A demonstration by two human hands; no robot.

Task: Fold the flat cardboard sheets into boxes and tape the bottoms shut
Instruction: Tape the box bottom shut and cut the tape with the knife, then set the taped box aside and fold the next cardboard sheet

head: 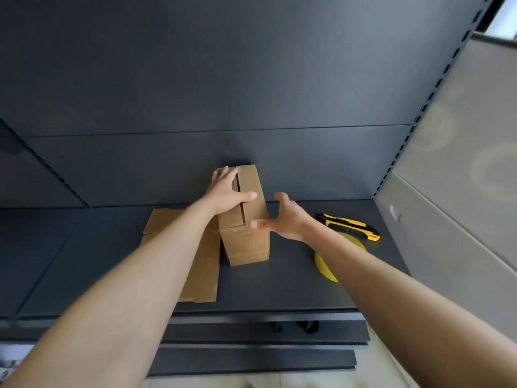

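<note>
1. The box [247,242] is standing in the middle of the frame on the dark shelf [279,287] (a slit is showing between its top flaps).
2. The left hand [226,193] is pressing flat on top, fingers straight, gripping nothing.
3. The right hand [288,219] is spread wide open, fingertips touching the box's right edge.
4. A flat sheet [201,270] is lying just left of the box.
5. A yellow knife [349,224] is lying at the right.

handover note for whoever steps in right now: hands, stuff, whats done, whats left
Left hand: open, flat on the box top, pressing the flaps.
Right hand: open, fingertips at the box's right edge, holding nothing.
Flat sheets lie left of the box; knife and a yellow roll, likely tape, to its right.
Done: box folded.
Left: tape the gaping seam, then fold the sheets.
</note>
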